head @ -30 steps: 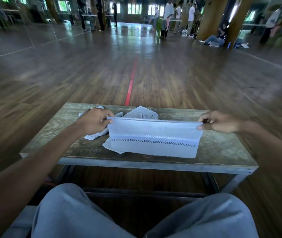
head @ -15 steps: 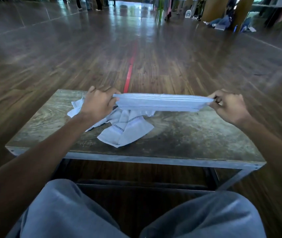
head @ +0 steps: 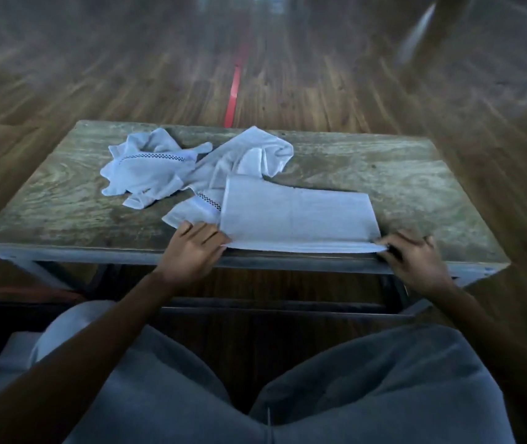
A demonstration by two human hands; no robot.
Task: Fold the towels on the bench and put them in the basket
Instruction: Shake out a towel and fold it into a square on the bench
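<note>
The folded towel (head: 299,216) lies flat at the surface's (head: 416,174) near edge; the left hand (head: 191,251) and right hand (head: 412,261) pinch its near corners. Two crumpled towels (head: 146,169) lie behind it, one touching; pulling further could drag the fold off.

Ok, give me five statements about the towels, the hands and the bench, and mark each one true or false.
1. The folded towel lies flat on the bench. True.
2. The left hand and the right hand hold the folded towel's near corners. True.
3. The basket stands on the bench beside the towels. False: no basket is in view.
4. Two crumpled towels, one at the far left and one beside it, remain unfolded. True.
5. The folded towel lies clear of the other towels. False: its left end overlaps the crumpled towel that has a checkered band.
</note>
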